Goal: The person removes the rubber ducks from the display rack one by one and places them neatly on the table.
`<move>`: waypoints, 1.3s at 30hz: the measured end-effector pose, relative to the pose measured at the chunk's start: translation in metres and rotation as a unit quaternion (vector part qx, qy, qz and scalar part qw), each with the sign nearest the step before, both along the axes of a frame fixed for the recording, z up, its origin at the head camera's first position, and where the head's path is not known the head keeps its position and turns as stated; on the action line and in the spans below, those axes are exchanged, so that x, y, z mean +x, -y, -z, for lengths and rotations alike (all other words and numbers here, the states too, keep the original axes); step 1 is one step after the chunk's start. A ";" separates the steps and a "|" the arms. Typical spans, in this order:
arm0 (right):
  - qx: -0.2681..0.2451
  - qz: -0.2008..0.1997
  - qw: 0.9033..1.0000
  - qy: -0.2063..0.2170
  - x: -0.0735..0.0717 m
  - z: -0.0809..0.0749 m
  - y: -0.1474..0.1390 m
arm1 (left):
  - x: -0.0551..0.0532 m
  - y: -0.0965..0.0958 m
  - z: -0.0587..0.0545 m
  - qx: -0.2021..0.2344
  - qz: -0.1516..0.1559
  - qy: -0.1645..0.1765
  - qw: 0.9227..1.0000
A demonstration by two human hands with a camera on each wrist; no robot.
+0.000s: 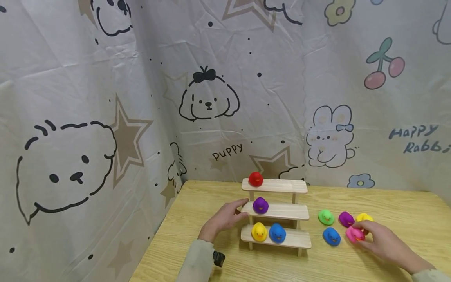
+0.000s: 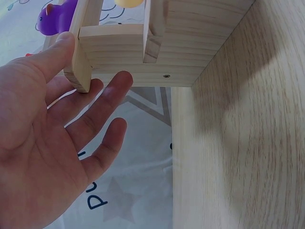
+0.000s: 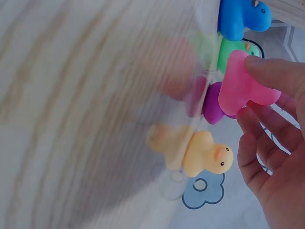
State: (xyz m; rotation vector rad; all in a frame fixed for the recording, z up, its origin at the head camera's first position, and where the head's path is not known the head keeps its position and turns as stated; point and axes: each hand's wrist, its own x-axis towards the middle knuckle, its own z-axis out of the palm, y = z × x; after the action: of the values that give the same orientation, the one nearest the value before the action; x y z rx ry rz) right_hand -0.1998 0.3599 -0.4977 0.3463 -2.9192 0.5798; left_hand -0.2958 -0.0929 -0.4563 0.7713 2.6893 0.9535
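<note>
My right hand pinches a pink rubber duck between thumb and fingers. In the right wrist view the duck is a little off the tabletop, apart from its reflection. Around it stand a green duck, a dark purple duck, a yellow duck and a blue duck. My left hand holds the left end of the middle tier of a three-tier wooden shelf. Its thumb lies on the plank's edge, with the index finger partly hidden behind; the other fingers are loosely spread.
On the shelf, a red duck sits on the top tier and a purple duck on the middle one. The bottom tier carries a yellow duck and a blue duck. Printed cloth hangs behind the wooden table.
</note>
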 end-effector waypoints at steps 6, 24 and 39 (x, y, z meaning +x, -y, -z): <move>-0.005 0.000 1.000 0.027 -0.002 0.003 -0.003 | 0.000 0.001 0.000 0.001 0.001 -0.003 1.000; -0.014 -0.010 0.999 0.038 -0.004 0.007 -0.005 | -0.001 -0.001 0.001 0.000 -0.006 -0.001 1.000; -0.011 -0.013 0.999 0.029 -0.002 0.008 -0.006 | 0.000 -0.001 -0.001 -0.006 -0.005 0.000 1.000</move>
State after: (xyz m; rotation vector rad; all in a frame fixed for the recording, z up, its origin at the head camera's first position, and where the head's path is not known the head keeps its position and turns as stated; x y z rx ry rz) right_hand -0.2020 0.3663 -0.5058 0.3728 -2.9655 0.6354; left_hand -0.2962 -0.0917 -0.4550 0.7568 2.6984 0.9379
